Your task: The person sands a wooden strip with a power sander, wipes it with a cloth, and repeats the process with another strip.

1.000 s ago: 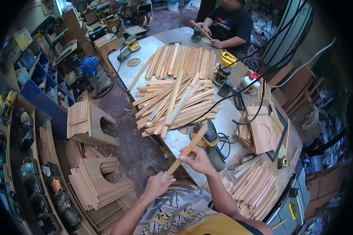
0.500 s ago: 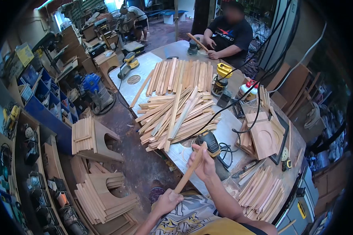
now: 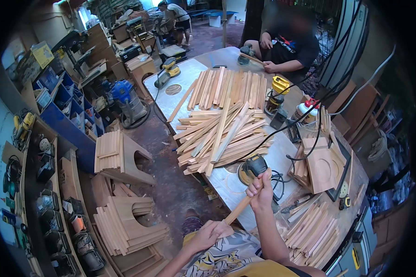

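One wooden strip [image 3: 239, 208] in both hands, many more on the worktop [image 3: 282, 150].
Head view: the left hand [image 3: 207, 236] has its fingers closed around the strip's lower end; the right hand [image 3: 261, 191] has its fingers clamped near the upper end, beside a sander [image 3: 255, 165]. Work looks partway along: this strip is in hand, others lie in a crossed pile [image 3: 224, 134], a lined-up row [image 3: 226, 90] and a right-side stack [image 3: 312, 231]; which are finished, I cannot tell.
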A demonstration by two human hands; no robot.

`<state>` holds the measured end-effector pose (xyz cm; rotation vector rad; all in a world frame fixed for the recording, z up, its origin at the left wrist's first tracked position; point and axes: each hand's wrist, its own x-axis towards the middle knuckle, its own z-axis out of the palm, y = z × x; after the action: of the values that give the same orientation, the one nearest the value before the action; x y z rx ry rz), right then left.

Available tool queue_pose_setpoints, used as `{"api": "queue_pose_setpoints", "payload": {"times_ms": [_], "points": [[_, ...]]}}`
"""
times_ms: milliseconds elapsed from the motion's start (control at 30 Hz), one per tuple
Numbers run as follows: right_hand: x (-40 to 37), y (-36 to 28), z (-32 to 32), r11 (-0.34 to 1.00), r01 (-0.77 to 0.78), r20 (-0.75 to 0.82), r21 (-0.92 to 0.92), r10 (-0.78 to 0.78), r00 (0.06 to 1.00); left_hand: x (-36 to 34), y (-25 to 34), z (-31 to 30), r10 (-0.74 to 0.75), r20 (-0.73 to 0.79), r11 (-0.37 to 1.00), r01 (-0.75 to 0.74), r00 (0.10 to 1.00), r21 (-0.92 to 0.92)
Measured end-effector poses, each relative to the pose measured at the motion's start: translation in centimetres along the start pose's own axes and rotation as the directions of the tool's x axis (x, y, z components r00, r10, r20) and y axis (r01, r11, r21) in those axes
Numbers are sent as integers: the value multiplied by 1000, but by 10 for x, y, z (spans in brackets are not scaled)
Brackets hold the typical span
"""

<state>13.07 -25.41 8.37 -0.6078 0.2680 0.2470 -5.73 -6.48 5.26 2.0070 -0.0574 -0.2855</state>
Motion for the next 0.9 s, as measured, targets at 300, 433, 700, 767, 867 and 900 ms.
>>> {"api": "queue_pose_setpoints", "payload": {"times_ms": [300, 433, 700, 767, 867, 900], "points": [[0, -3, 24, 990, 93, 33, 110, -97, 995, 16, 13, -27, 53, -139, 999, -51, 989, 12], [4, -7, 27, 984, 95, 105, 150, -112, 988, 25, -7, -27, 231, -236, 962, -186, 944, 199], [4, -2, 30, 972, 77, 115, 220, -104, 988, 20, 23, -55, 64, -101, 991, -51, 993, 121], [1, 0, 33, 976, 87, 152, 200, -118, 981, 24, 16, -58, -2, 50, 998, 5, 999, -59], [-4, -5, 40, 971, 89, 151, 223, -125, 981, 28, 28, -70, -8, 144, 995, 22, 990, -97], [-4, -4, 40, 968, 89, 148, 235, -126, 981, 27, 30, -71, -95, 190, 976, 130, 977, -177]]}}
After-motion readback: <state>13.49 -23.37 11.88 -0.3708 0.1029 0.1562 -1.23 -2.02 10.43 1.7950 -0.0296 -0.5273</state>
